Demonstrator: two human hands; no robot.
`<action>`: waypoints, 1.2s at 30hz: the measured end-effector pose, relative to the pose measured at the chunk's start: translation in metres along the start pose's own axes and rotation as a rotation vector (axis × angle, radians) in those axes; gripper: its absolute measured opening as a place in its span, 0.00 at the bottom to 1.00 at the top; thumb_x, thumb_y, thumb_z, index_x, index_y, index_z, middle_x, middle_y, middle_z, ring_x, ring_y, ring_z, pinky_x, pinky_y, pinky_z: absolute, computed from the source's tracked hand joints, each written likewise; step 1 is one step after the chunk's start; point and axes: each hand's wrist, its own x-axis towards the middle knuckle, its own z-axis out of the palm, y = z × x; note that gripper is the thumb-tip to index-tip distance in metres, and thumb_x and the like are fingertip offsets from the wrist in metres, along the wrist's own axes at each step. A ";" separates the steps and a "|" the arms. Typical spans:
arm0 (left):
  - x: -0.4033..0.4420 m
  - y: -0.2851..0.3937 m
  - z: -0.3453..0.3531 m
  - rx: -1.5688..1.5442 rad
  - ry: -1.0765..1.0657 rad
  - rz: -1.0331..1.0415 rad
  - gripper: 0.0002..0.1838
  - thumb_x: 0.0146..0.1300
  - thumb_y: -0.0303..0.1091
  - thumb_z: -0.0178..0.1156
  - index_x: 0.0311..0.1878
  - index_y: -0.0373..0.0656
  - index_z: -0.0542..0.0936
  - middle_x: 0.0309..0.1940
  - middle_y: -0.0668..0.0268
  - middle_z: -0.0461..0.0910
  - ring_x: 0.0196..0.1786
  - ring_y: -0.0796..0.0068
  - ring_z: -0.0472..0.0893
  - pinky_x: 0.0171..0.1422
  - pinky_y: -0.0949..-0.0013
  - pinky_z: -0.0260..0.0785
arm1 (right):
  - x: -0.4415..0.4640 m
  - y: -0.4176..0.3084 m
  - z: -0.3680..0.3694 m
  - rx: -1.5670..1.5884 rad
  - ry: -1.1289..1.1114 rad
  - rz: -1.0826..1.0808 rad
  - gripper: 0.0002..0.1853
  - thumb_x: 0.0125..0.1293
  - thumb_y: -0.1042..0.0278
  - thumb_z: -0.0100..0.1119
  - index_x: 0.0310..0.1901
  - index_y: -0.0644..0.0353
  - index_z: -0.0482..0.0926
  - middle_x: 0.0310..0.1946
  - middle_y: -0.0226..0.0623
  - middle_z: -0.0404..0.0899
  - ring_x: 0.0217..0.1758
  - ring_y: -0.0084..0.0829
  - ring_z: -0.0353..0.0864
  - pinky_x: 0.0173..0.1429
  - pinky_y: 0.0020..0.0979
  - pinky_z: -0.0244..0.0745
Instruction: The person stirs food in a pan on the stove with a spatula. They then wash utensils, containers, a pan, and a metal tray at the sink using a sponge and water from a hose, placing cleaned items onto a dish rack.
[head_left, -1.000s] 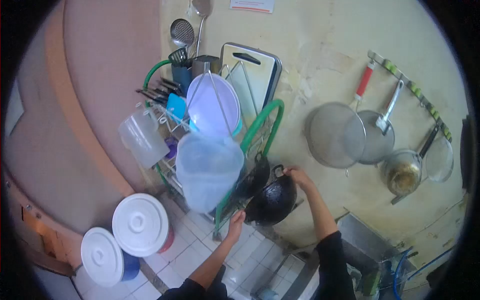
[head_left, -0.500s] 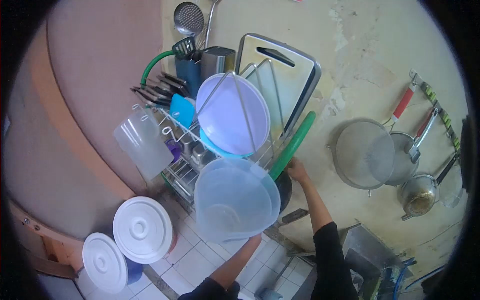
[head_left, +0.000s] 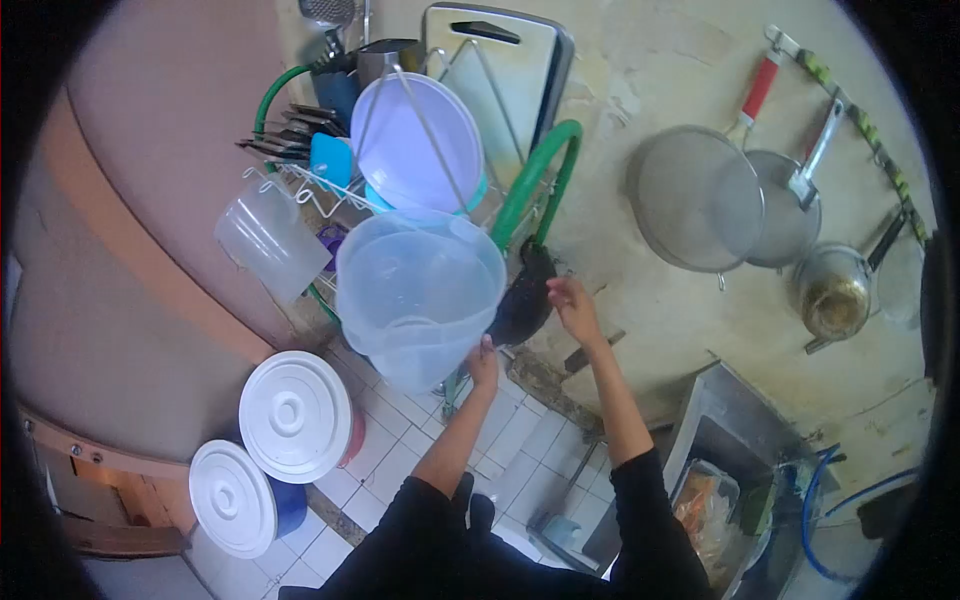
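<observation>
A dark rounded pan-like vessel [head_left: 524, 302] hangs at the right end of the wire dish rack, below its green handle [head_left: 540, 180]. My right hand [head_left: 574, 308] is at its right edge, fingers partly bent and fingertips close to the rim. Beneath its lower left edge is my left hand [head_left: 485, 362], thumb raised and fingers loosely bent beside the translucent plastic tubs. Whether either hand touches the vessel is hard to tell. The nested translucent tubs [head_left: 415, 290] hang at the rack's front. Behind them stand a lavender bowl [head_left: 420, 140] and a cutting board [head_left: 540, 60].
Knives [head_left: 290, 135] and a clear jug [head_left: 270, 240] are at the rack's left. Strainers [head_left: 697, 200] and a saucepan [head_left: 835, 290] hang on the right wall. A sink [head_left: 720, 420] is lower right. Lidded white buckets [head_left: 290, 415] stand on the tiled floor.
The view has shifted, so the rack sits higher. My left hand has come out from behind the tubs toward the dark vessel. My right hand has drawn from behind the green handle to the vessel's right edge.
</observation>
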 end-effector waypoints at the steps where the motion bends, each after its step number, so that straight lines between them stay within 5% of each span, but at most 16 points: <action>1: -0.002 0.003 0.000 0.004 -0.014 0.003 0.19 0.62 0.48 0.48 0.36 0.38 0.73 0.30 0.59 0.70 0.39 0.65 0.70 0.49 0.64 0.61 | -0.013 -0.003 -0.005 0.018 -0.023 0.013 0.08 0.57 0.70 0.54 0.38 0.61 0.73 0.35 0.37 0.75 0.38 0.30 0.75 0.43 0.30 0.69; 4: -0.008 0.012 -0.005 0.166 -0.058 -0.007 0.21 0.63 0.49 0.45 0.42 0.37 0.72 0.40 0.54 0.70 0.46 0.55 0.69 0.51 0.60 0.61 | -0.057 0.010 -0.020 0.169 -0.143 0.180 0.09 0.61 0.66 0.50 0.39 0.61 0.74 0.33 0.33 0.77 0.38 0.27 0.76 0.42 0.26 0.69; 10: -0.008 0.022 -0.010 0.181 -0.081 0.072 0.21 0.63 0.48 0.46 0.43 0.37 0.70 0.40 0.53 0.69 0.45 0.56 0.69 0.51 0.62 0.61 | -0.151 0.039 -0.022 0.777 -0.238 0.696 0.14 0.62 0.59 0.47 0.45 0.56 0.73 0.36 0.33 0.77 0.40 0.28 0.76 0.46 0.25 0.68; 11: -0.005 0.018 -0.010 0.183 -0.083 0.072 0.21 0.63 0.48 0.46 0.43 0.37 0.70 0.40 0.53 0.69 0.45 0.56 0.69 0.51 0.62 0.61 | -0.190 0.093 -0.007 0.088 -0.263 0.443 0.14 0.61 0.58 0.48 0.45 0.54 0.73 0.37 0.35 0.77 0.41 0.30 0.77 0.47 0.27 0.68; 13: 0.001 0.004 -0.010 0.201 -0.109 0.171 0.21 0.64 0.47 0.44 0.42 0.35 0.70 0.35 0.53 0.71 0.39 0.56 0.72 0.45 0.61 0.64 | -0.221 0.095 -0.002 -0.684 -0.352 0.297 0.15 0.59 0.56 0.50 0.46 0.50 0.73 0.39 0.38 0.77 0.42 0.36 0.77 0.50 0.32 0.67; 15: 0.000 0.007 -0.008 0.193 -0.057 0.226 0.21 0.63 0.47 0.44 0.42 0.35 0.70 0.35 0.53 0.71 0.40 0.56 0.72 0.46 0.61 0.64 | -0.228 0.071 -0.003 -0.775 -0.439 0.433 0.16 0.57 0.54 0.51 0.46 0.48 0.73 0.40 0.40 0.77 0.43 0.39 0.76 0.51 0.36 0.66; 17: -0.012 0.013 -0.005 0.191 -0.002 0.273 0.21 0.63 0.46 0.45 0.42 0.34 0.70 0.35 0.53 0.71 0.40 0.55 0.73 0.47 0.61 0.64 | -0.258 0.104 0.013 0.088 -0.443 0.632 0.15 0.56 0.61 0.53 0.45 0.53 0.75 0.40 0.40 0.77 0.48 0.34 0.73 0.53 0.33 0.64; 20: -0.040 0.001 0.008 0.070 0.242 0.243 0.19 0.62 0.44 0.47 0.41 0.32 0.71 0.36 0.51 0.72 0.42 0.54 0.72 0.48 0.62 0.65 | -0.277 0.100 0.021 0.043 -0.562 0.721 0.17 0.57 0.57 0.52 0.47 0.52 0.74 0.41 0.38 0.77 0.48 0.32 0.73 0.55 0.34 0.62; 22: -0.063 -0.053 0.002 0.143 0.132 0.102 0.17 0.61 0.42 0.50 0.40 0.35 0.73 0.37 0.52 0.74 0.42 0.56 0.74 0.49 0.63 0.65 | -0.281 0.094 0.025 0.324 -0.565 0.873 0.19 0.57 0.55 0.51 0.49 0.52 0.72 0.42 0.37 0.77 0.48 0.32 0.72 0.56 0.35 0.60; 25: -0.090 -0.083 -0.047 0.207 -0.375 -0.155 0.09 0.56 0.39 0.54 0.33 0.45 0.78 0.32 0.61 0.79 0.38 0.63 0.77 0.45 0.68 0.67 | -0.297 0.089 0.032 0.881 -0.515 1.131 0.24 0.56 0.52 0.49 0.54 0.49 0.67 0.48 0.39 0.73 0.50 0.35 0.72 0.59 0.42 0.57; 27: -0.097 -0.125 -0.079 0.201 -0.378 -0.201 0.06 0.51 0.38 0.57 0.26 0.49 0.80 0.26 0.64 0.80 0.34 0.67 0.79 0.40 0.69 0.68 | -0.314 0.073 0.032 -0.885 -0.813 0.732 0.28 0.54 0.49 0.50 0.56 0.50 0.65 0.48 0.39 0.73 0.54 0.40 0.70 0.61 0.43 0.55; 29: -0.094 -0.145 -0.127 0.203 -0.296 -0.337 0.06 0.47 0.39 0.60 0.21 0.50 0.81 0.23 0.65 0.80 0.31 0.68 0.79 0.36 0.68 0.69 | -0.353 0.116 0.043 -1.170 -0.621 0.271 0.31 0.49 0.43 0.54 0.53 0.52 0.69 0.45 0.40 0.76 0.54 0.39 0.71 0.59 0.39 0.60; 31: -0.068 -0.116 -0.177 0.450 -0.252 -0.507 0.12 0.43 0.47 0.64 0.19 0.49 0.81 0.22 0.65 0.80 0.30 0.67 0.79 0.38 0.67 0.70 | -0.340 0.122 0.055 -0.436 -0.839 0.752 0.25 0.50 0.45 0.53 0.43 0.55 0.76 0.38 0.43 0.78 0.48 0.40 0.75 0.53 0.36 0.68; 33: -0.038 -0.131 -0.222 0.580 -0.145 -0.534 0.20 0.44 0.56 0.61 0.18 0.47 0.81 0.21 0.65 0.79 0.30 0.63 0.79 0.38 0.64 0.70 | -0.291 0.031 0.061 -0.318 -0.848 1.066 0.20 0.53 0.48 0.52 0.33 0.60 0.78 0.32 0.47 0.78 0.40 0.44 0.78 0.46 0.37 0.72; 34: -0.018 -0.139 -0.242 0.649 -0.142 -0.544 0.21 0.46 0.55 0.60 0.17 0.46 0.81 0.21 0.63 0.79 0.28 0.64 0.79 0.37 0.64 0.69 | -0.319 0.064 0.089 -0.624 -0.779 0.657 0.15 0.58 0.54 0.48 0.30 0.58 0.78 0.36 0.43 0.77 0.42 0.43 0.75 0.46 0.40 0.69; 36: 0.022 -0.165 -0.274 0.307 0.038 -0.644 0.15 0.52 0.46 0.58 0.23 0.43 0.79 0.17 0.66 0.76 0.21 0.74 0.75 0.29 0.70 0.67 | -0.356 0.125 0.138 -0.611 -0.802 0.501 0.15 0.58 0.56 0.47 0.29 0.58 0.77 0.34 0.43 0.77 0.41 0.44 0.75 0.45 0.41 0.70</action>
